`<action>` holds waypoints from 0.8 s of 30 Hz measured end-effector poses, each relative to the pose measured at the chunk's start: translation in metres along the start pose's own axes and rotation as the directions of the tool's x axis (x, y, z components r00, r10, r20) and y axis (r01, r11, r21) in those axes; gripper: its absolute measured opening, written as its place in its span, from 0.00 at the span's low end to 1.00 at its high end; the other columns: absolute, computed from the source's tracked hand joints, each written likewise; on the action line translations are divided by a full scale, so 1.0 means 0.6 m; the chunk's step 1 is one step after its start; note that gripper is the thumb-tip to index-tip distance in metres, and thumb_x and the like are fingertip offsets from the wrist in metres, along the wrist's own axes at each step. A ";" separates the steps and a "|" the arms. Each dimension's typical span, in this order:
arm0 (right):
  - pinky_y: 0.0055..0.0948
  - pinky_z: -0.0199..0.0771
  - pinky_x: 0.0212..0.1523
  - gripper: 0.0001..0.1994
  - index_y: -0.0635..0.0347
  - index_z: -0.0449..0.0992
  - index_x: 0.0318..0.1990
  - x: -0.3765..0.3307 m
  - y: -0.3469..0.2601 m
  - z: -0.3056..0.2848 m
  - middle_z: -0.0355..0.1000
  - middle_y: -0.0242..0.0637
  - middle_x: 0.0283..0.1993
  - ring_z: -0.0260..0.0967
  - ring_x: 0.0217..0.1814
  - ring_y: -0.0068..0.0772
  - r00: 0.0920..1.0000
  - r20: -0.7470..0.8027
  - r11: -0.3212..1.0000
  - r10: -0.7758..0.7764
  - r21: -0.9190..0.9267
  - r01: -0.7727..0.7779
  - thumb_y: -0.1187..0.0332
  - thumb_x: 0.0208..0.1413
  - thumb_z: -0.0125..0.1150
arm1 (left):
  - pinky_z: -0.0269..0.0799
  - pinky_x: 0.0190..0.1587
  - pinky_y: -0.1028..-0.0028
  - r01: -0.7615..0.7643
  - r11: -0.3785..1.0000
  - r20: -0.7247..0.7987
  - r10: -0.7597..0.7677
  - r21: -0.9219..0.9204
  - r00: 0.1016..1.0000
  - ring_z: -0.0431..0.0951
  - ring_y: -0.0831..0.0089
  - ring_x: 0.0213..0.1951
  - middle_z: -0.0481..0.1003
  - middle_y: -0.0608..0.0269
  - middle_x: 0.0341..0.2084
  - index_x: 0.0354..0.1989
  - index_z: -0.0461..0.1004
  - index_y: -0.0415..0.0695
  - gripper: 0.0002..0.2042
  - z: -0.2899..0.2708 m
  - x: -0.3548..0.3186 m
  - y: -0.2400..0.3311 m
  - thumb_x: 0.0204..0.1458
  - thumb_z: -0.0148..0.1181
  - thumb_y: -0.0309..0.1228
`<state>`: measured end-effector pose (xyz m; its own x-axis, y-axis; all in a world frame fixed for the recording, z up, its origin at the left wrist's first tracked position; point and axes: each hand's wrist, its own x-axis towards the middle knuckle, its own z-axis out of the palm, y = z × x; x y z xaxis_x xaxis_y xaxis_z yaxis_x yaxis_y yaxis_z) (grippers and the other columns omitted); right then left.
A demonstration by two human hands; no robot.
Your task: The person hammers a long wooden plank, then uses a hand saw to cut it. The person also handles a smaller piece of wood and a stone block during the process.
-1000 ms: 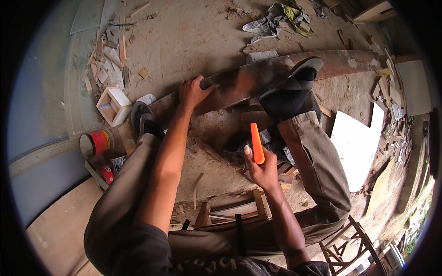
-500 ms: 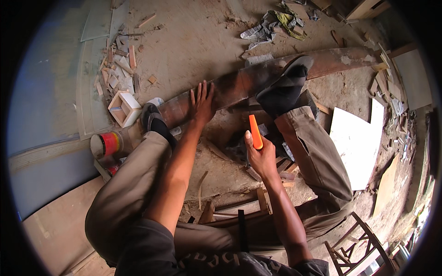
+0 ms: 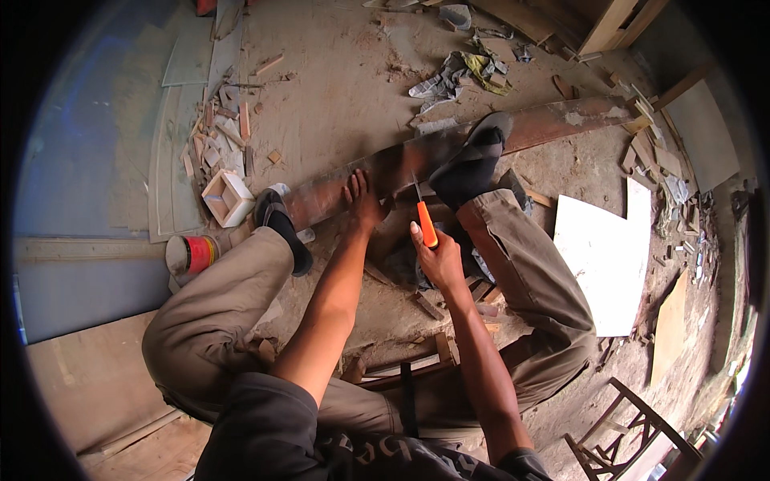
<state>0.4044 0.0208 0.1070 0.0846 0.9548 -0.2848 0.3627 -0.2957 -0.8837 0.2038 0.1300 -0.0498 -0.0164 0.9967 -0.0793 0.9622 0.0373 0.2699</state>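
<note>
A long reddish-brown wooden board [image 3: 561, 122] runs across the floor in front of me. My left hand [image 3: 365, 202] lies on it, palm down with the fingers apart, holding nothing. In my right hand [image 3: 441, 260] is an orange-handled tool [image 3: 427, 224]; its thin metal blade points away from me and reaches the board's near edge. The blade shows only as a narrow line, so its kind is unclear. My right foot, in a dark sandal [image 3: 481, 144], rests on the board right of the blade. The left foot is by its left end.
Wood offcuts [image 3: 228, 132] and a small white box [image 3: 228, 198] lie at left, near a red-labelled can [image 3: 192, 254]. A white sheet [image 3: 601, 264] is at right, with a dark wooden frame [image 3: 634, 433] below it. Crumpled wrapping [image 3: 461, 76] lies beyond the board.
My right hand has brought the tool's tip to the board, and its thin blade now shows. The left hand stays on the board, its fingers reaching less far across. The view has shifted slightly.
</note>
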 end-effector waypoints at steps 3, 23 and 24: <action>0.36 0.70 0.29 0.31 0.73 0.74 0.29 0.008 0.022 -0.021 0.68 0.49 0.16 0.71 0.22 0.34 1.000 -0.025 0.999 -0.005 -0.042 0.004 0.44 0.58 0.58 | 0.32 0.70 0.47 -0.120 0.982 0.022 0.125 -0.147 0.992 0.39 0.44 0.71 0.45 0.36 0.69 0.69 0.45 0.32 0.47 -0.006 -0.022 0.072 0.50 0.57 0.55; 0.32 0.66 0.24 0.18 0.66 0.68 0.35 -0.066 -0.071 0.040 0.67 0.47 0.18 0.64 0.21 0.23 0.982 -0.051 0.983 -0.184 0.004 0.185 0.57 0.62 0.58 | 0.33 0.68 0.41 0.128 0.990 -0.077 -0.132 -0.053 0.988 0.42 0.49 0.71 0.46 0.47 0.70 0.70 0.50 0.44 0.39 -0.014 0.054 -0.065 0.55 0.49 0.55; 0.32 0.66 0.24 0.18 0.66 0.68 0.35 -0.068 -0.070 0.049 0.67 0.47 0.18 0.63 0.21 0.22 0.987 -0.041 0.987 -0.158 -0.019 0.157 0.57 0.62 0.58 | 0.29 0.68 0.41 0.137 0.989 -0.042 -0.139 -0.052 0.989 0.37 0.50 0.72 0.42 0.48 0.71 0.71 0.46 0.44 0.40 -0.012 0.060 -0.065 0.55 0.47 0.56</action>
<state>0.3584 -0.0065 0.1446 0.0645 0.9899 -0.1261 0.3886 -0.1413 -0.9105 0.1633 0.1650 -0.0561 -0.1613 0.9840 -0.0756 0.9354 0.1769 0.3062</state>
